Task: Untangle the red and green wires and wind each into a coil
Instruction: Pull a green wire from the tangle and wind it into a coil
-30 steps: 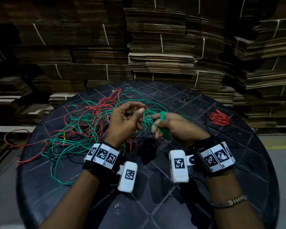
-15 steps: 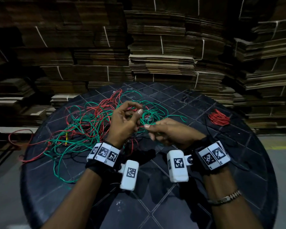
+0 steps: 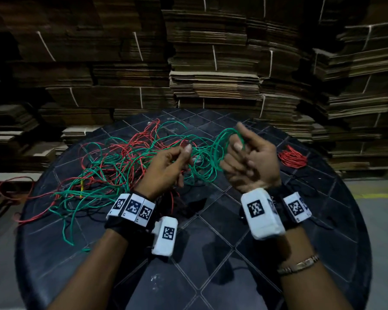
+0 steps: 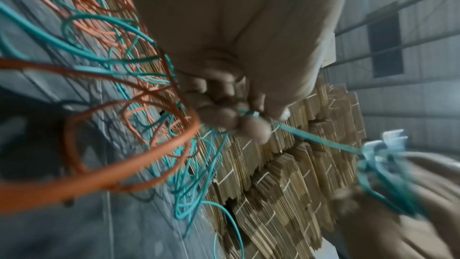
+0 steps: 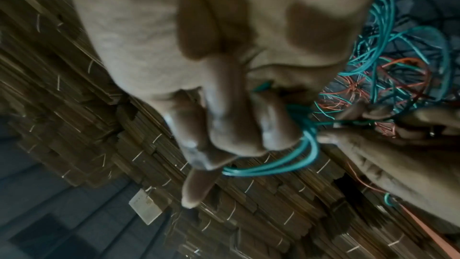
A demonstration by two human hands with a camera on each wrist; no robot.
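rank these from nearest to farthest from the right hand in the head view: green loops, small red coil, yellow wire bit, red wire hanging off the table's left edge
1. green loops: wound on the right hand itself.
2. small red coil: on the table to the hand's right.
3. yellow wire bit: in the tangle, far left of the hand.
4. red wire off the table edge: farthest left.

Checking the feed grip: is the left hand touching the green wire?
Touching: the left wrist view shows the left hand pinching the green wire.
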